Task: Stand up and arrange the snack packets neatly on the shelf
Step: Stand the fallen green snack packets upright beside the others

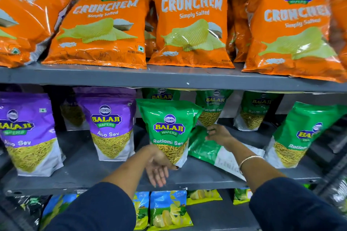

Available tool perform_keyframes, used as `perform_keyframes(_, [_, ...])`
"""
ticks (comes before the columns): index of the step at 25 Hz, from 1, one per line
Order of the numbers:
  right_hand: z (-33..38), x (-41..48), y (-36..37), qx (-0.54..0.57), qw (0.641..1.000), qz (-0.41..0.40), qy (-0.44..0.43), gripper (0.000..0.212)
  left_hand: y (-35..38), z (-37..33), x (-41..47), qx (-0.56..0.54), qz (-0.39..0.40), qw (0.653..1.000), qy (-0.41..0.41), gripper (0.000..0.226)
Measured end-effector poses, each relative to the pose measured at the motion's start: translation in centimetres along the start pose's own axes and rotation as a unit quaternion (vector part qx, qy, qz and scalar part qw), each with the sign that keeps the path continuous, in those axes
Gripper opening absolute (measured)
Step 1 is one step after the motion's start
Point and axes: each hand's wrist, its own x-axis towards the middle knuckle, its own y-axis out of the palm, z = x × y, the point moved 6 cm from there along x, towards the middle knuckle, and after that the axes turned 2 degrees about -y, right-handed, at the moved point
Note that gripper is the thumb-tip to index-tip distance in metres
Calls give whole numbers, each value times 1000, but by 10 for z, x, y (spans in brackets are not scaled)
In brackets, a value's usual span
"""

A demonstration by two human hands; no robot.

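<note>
A green Ratlami Sev packet (170, 127) stands upright in the middle of the grey middle shelf (93, 170). My left hand (158, 165) cups its lower left corner, fingers spread and pointing down. Just to the right, a second green packet (206, 148) lies flat on its face. My right hand (218, 134) rests on its top edge with fingers curled on it. Further right another green packet (300, 135) stands upright, and two more (214, 107) (257, 110) stand behind. Two purple Aloo Sev packets (110, 124) (28, 133) stand at the left.
The upper shelf (169, 77) carries a row of orange Crunchem packets (191, 22) leaning back. Below, the bottom shelf holds blue and yellow chip packets (169, 210). A dark upright post (338, 170) frames the right side. Bare shelf surface shows between the purple packets.
</note>
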Motion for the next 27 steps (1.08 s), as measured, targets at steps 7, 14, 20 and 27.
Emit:
perform_keyframes(7, [-68, 28, -64, -181, 981, 44, 57, 37, 54, -107, 25, -300, 12, 950, 83, 88])
perform_keyframes(14, [-112, 52, -70, -155, 974, 161, 42, 80, 84, -155, 65, -578, -37, 809, 99, 82])
perform_keyframes(20, [-113, 45, -64, -17, 972, 212, 102, 46, 92, -163, 55, -562, -60, 812, 143, 10])
perform_keyframes(27, [-62, 20, -93, 85, 978, 181, 63, 23, 40, -180, -4, -422, -290, 804, 303, 50])
